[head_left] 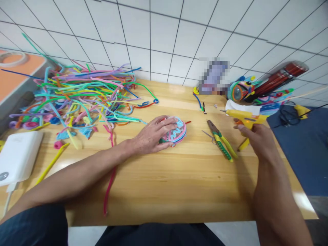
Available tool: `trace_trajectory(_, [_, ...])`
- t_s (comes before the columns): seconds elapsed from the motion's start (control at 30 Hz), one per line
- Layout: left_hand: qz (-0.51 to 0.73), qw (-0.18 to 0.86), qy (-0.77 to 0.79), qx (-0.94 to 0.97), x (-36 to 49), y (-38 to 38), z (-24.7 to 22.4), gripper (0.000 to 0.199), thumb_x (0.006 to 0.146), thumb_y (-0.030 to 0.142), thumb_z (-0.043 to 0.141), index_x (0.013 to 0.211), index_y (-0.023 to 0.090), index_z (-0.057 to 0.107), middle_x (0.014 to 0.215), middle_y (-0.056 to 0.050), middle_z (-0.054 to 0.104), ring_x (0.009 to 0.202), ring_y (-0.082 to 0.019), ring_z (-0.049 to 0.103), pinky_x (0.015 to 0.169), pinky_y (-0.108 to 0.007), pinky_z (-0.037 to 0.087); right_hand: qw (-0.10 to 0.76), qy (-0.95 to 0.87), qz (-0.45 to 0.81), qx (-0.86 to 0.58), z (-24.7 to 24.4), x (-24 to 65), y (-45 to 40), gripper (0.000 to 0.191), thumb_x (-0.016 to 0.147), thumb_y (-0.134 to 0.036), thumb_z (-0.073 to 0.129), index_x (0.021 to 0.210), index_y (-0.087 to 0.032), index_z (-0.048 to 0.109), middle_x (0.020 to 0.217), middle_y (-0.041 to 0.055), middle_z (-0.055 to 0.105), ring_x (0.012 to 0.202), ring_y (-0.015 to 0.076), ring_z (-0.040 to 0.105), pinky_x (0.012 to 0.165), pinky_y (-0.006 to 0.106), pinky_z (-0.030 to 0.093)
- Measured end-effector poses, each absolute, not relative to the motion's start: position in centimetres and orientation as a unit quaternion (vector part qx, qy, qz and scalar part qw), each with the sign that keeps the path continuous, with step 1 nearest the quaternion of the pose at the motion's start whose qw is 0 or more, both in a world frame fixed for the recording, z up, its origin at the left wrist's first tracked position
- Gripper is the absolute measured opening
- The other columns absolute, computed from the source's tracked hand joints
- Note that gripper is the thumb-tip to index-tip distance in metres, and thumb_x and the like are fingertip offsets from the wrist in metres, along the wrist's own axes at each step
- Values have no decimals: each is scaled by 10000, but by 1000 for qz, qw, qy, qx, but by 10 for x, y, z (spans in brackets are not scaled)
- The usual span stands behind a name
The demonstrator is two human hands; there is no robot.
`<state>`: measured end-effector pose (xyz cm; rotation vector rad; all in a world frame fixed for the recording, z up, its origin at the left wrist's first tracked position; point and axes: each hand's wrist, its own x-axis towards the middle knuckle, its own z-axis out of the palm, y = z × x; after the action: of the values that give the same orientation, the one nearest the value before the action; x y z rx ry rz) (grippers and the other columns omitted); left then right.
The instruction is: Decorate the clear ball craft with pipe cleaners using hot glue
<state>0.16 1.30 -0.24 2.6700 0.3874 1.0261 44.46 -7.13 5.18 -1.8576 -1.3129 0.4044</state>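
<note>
My left hand (153, 135) rests palm-down on a round coiled disc of pipe cleaners (177, 131), pink and blue, in the middle of the wooden table (179, 184). My right hand (257, 136) grips the handle of a yellow hot glue gun (243, 118), its nozzle pointing left, about a hand's width right of the disc. Between the two hands lie yellow-and-green pliers (221, 140) flat on the table.
A big heap of coloured pipe cleaners (82, 95) covers the back left. A white box (19, 155) sits at the left edge, a pink pipe cleaner (109, 188) trails toward me. Craft pieces (242, 90) and a tube of sticks (282, 77) stand back right.
</note>
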Motion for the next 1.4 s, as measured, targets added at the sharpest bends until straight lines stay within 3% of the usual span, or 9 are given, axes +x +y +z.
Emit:
trace_trajectory(0.07, [350, 132, 134, 918, 1, 13, -3, 695, 1022, 366, 725, 1633, 265, 409, 1632, -206, 601, 1524, -360, 594, 1270, -649, 504, 424, -516, 271, -694, 62, 416, -76, 270, 823, -485, 878, 911, -230, 866, 1206, 146, 844, 1054, 293, 780, 907, 437, 590])
trace_trajectory(0.1, [350, 132, 135, 918, 1, 13, -3, 691, 1027, 373, 718, 1634, 264, 406, 1632, -207, 601, 1529, -360, 590, 1269, -652, 505, 431, -513, 297, -681, 66, 402, -77, 280, 795, -499, 904, 894, -239, 868, 1207, 129, 848, 1103, 311, 783, 962, 464, 608])
trace_trajectory(0.3, [348, 121, 145, 918, 0, 13, -3, 648, 1056, 424, 684, 1621, 258, 416, 1606, -206, 619, 1530, -354, 584, 1238, -640, 533, 401, -528, 445, -603, 61, 350, -76, 432, 721, -663, 959, 923, -291, 874, 1024, 75, 878, 993, 339, 823, 851, 497, 682])
trace_trajectory(0.43, [363, 118, 130, 915, 1, 13, -1, 680, 1053, 406, 697, 1638, 246, 391, 1595, -220, 626, 1529, -353, 588, 1226, -630, 539, 376, -568, 454, -574, 53, 342, -76, 515, 797, -775, 861, 813, -260, 856, 1058, 100, 880, 1037, 360, 826, 936, 518, 671])
trace_trajectory(0.57, [378, 114, 127, 910, 3, 13, 0, 664, 1055, 411, 706, 1622, 211, 424, 1568, -234, 642, 1495, -352, 610, 1219, -610, 546, 351, -560, 472, -584, 54, 334, -77, 521, 816, -793, 839, 866, -275, 878, 1048, 91, 883, 1083, 354, 816, 1014, 501, 649])
trace_trajectory(0.83, [378, 118, 128, 909, 2, 13, 0, 686, 1050, 412, 712, 1641, 227, 418, 1576, -222, 642, 1497, -358, 608, 1217, -620, 549, 342, -564, 467, -590, 56, 324, -76, 562, 789, -828, 837, 885, -275, 853, 1014, 77, 867, 1019, 309, 794, 875, 407, 647])
trace_trajectory(1.2, [378, 109, 127, 911, 2, 14, -2, 674, 1051, 414, 710, 1630, 206, 433, 1582, -228, 633, 1506, -356, 597, 1216, -618, 556, 351, -567, 451, -593, 46, 326, -74, 484, 815, -738, 850, 812, -260, 776, 943, 64, 808, 910, 264, 720, 802, 374, 598])
trace_trajectory(1.4, [380, 112, 126, 910, 2, 14, 0, 674, 1053, 411, 713, 1630, 210, 428, 1578, -231, 638, 1502, -354, 605, 1217, -616, 554, 337, -576, 445, -598, 47, 327, -75, 545, 827, -764, 821, 692, -250, 698, 968, 71, 794, 920, 269, 702, 828, 387, 582])
